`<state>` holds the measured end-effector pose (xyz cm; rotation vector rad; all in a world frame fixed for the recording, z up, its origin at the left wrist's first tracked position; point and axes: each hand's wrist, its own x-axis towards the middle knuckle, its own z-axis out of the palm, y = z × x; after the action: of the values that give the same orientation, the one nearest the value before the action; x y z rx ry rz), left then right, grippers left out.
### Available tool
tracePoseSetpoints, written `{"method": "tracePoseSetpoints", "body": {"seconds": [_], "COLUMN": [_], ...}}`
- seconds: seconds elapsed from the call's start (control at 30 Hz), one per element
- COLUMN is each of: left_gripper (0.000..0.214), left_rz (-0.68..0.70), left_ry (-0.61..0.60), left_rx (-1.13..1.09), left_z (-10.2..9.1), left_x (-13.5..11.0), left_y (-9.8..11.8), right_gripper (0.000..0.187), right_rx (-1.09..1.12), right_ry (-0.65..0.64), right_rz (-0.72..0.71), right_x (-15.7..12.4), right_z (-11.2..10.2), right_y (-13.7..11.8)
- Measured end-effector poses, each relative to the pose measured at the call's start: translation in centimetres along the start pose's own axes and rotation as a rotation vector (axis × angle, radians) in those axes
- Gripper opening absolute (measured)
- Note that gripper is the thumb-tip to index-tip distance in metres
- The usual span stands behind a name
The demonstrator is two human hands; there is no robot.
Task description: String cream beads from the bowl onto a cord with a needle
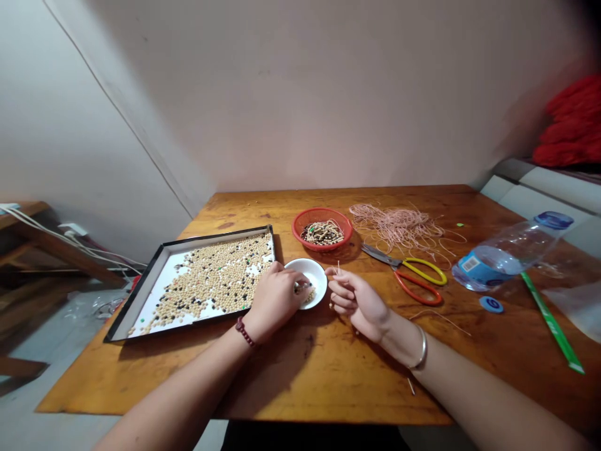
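Note:
My left hand [277, 293] reaches over a small white bowl [320, 275], its fingers curled down inside near a few tan beads [307, 294]. What those fingertips pinch is mostly hidden. To the right of the bowl, my right hand [359, 302] pinches a thin pink cord [339, 265] between thumb and forefinger, its tip sticking up. More cord shows below that wrist. Beside my left hand lies a shallow black-edged tray [162, 263] spread with tan, black and a few green beads [216, 275]. Behind the bowl, a red plastic basket [347, 237] holds strung beads [323, 233].
Tangled pink cord [399, 225] lies at the back. Scissors [408, 272] with yellow and red handles rest right of my right hand. Farther right are a tipped plastic bottle [511, 250], its blue cap [491, 304] and a green strip [551, 322]. A wall bounds the table's back.

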<state>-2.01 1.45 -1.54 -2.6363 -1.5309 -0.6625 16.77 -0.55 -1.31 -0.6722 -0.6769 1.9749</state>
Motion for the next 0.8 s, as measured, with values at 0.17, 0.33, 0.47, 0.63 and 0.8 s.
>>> {"method": "tracePoseSetpoints", "body": {"seconds": [0.17, 0.33, 0.47, 0.63, 0.8], "left_gripper": [0.014, 0.016, 0.007, 0.007, 0.012], "left_rz": [0.025, 0.036, 0.007, -0.072, -0.126], "left_ry": [0.008, 0.040, 0.011, 0.017, 0.030], "left_rx": [-0.053, -0.088, -0.094, -0.243, -0.552], "left_z": [0.1, 0.2, 0.4, 0.7, 0.1], "left_x": [0.0, 0.0, 0.0, 0.3, 0.8], "left_y": [-0.1, -0.3, -0.2, -0.1, 0.4], "right_gripper": [0.022, 0.030, 0.028, 0.024, 0.026], "right_rx": [-0.072, -0.126, -0.047, -0.022, -0.187], "right_ry": [0.094, 0.155, 0.129, 0.126, 0.132], "right_rz": [-0.046, -0.144, -0.099, -0.074, -0.091], "right_x": [0.3, 0.4, 0.3, 0.4, 0.3], "right_z": [-0.3, -0.3, -0.5, -0.5, 0.0], "right_y": [-0.1, -0.7, -1.0, -1.2, -0.9]}}
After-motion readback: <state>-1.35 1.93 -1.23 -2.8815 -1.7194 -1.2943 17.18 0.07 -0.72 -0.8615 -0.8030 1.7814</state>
